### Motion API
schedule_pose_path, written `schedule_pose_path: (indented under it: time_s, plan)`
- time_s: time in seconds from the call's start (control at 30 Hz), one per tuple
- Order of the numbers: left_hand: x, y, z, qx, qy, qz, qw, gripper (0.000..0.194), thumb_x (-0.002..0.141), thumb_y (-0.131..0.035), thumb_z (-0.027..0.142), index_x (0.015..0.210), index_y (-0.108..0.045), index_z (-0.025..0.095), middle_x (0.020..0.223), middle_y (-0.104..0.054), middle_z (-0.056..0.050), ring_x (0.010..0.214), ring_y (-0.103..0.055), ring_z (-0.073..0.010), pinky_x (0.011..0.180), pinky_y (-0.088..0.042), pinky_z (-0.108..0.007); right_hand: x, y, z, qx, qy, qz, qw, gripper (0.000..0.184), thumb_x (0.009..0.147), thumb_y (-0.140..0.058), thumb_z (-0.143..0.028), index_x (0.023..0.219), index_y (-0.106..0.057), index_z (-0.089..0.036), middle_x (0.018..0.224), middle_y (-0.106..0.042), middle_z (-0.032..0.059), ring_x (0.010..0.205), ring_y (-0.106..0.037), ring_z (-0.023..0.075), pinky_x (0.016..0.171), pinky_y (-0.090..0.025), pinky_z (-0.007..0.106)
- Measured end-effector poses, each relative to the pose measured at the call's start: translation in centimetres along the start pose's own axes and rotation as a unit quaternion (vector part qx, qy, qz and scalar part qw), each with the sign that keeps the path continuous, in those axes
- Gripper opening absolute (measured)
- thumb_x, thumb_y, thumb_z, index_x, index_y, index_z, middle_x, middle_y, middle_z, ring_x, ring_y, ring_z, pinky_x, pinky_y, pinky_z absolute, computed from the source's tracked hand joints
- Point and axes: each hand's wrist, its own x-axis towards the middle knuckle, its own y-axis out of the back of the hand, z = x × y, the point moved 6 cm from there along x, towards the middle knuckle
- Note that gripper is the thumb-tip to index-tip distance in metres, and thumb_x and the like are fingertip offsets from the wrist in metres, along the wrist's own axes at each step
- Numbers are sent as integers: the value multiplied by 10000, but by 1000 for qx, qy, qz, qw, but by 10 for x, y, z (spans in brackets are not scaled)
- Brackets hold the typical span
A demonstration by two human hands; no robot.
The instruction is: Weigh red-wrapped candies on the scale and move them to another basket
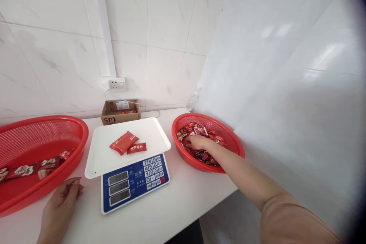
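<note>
Two pkts (pixel 124 143) on scale pan (pixel 154 133); more remain in R basket (pixel 238 149); R hand (pixel 197 142) amid them, grip unclear; L hand (pixel 63 199) loosely closed, appar. empty.

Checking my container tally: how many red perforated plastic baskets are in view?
2. One red perforated plastic basket stands left of the blue-and-white electronic scale, cut off by the frame edge; the other basket stands right of the scale, the right hand inside it.
</note>
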Motion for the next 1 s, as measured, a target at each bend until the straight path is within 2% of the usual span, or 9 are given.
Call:
schedule_pose_path:
  time_s: [0.13,0.27,0.43,0.5,0.57,0.67,0.77,0.87,1.0]
  plan:
    - [-1,-1,3,-22,-8,-12,1000,425,656,-469,547,912,-567,222,799,-635,-14,755,-620,-205,782,-480,-354,5,1,-5,-13,-27,3,1000,258,740,-587,-335,969,-655,-236,968,-685,73,857,-634,251,714,-449,303]
    - [-4,-1,5,-52,-11,-10,999,444,646,-480,554,918,-565,214,796,-620,-17,729,-612,-194,768,-485,-356,0,5,-9,-21,-69,38,997,264,817,-491,-313,1007,-631,-196,984,-674,133,894,-628,278,738,-440,337]
    - [-9,-2,8,-105,-17,-13,994,448,630,-503,552,900,-567,200,760,-596,-20,713,-593,-183,744,-494,-338,-15,38,-15,-23,-60,86,994,318,840,-472,-305,1128,-511,-175,1063,-633,158,929,-608,295,745,-426,363]
    - [-9,-2,10,-112,-30,-13,993,451,635,-508,549,905,-568,192,748,-591,-21,704,-585,-179,732,-493,-331,-21,56,-33,11,-15,125,992,309,887,-387,-339,1134,-468,-173,1069,-624,148,925,-604,270,736,-428,338]
    - [-9,-2,11,-112,-38,-11,993,444,647,-503,539,912,-566,190,744,-589,-20,699,-577,-175,721,-490,-324,-24,66,-62,79,63,149,984,283,906,-352,-368,1095,-468,-192,1028,-640,106,889,-611,223,720,-432,289]
    - [-10,-2,11,-106,-40,-8,994,425,660,-498,526,912,-564,190,739,-588,-17,697,-569,-172,713,-482,-317,-21,59,-114,171,167,104,966,252,905,-379,-358,1077,-490,-211,1006,-648,60,821,-622,172,681,-440,240]
    - [-11,-1,11,-105,-37,-1,994,420,663,-496,526,905,-564,190,744,-588,-19,696,-568,-171,710,-479,-315,-7,46,-151,210,203,48,955,299,908,-385,-317,1180,-461,-218,1059,-627,56,766,-628,135,662,-442,225]
    - [-12,0,11,-99,-39,0,994,415,671,-485,530,895,-564,190,756,-589,-23,700,-568,-171,705,-480,-313,5,49,-163,217,191,81,954,320,907,-382,-302,1208,-441,-209,1020,-626,60,700,-619,118,664,-440,234]
    - [-12,0,11,-107,-37,-2,994,411,667,-491,524,900,-565,193,762,-592,-24,710,-573,-172,718,-487,-314,4,67,-162,210,179,156,948,212,888,-411,-318,1022,-527,-201,905,-642,40,749,-603,146,683,-438,258]
